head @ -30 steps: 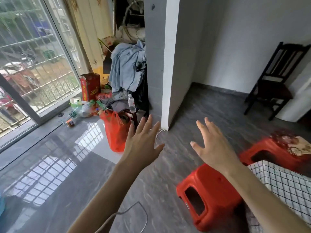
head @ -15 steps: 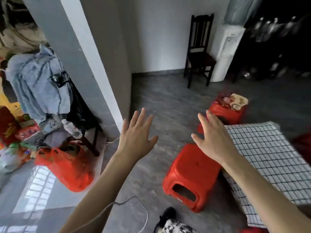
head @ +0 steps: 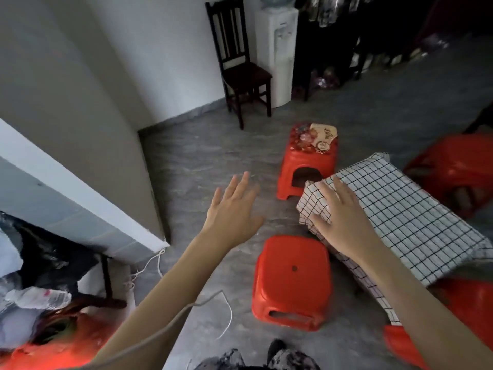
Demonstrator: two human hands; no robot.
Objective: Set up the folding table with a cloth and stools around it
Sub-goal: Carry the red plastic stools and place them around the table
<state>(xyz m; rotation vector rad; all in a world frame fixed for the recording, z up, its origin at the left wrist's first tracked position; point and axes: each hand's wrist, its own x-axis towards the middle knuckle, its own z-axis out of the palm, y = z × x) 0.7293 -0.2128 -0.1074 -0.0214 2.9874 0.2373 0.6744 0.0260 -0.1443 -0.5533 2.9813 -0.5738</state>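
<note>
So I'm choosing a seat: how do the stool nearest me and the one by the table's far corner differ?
The near stool has a bare red top; the far stool has a decorated pad on its seat. The near one stands beside the table's near-left end, the far one beyond its corner. Both are low red plastic stools, upright.

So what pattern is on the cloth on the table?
White cloth with a thin black grid, seen in the head view.

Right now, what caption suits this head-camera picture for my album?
Open hands, left and right, reach toward the checked cloth on a low table ringed by red stools.
</note>
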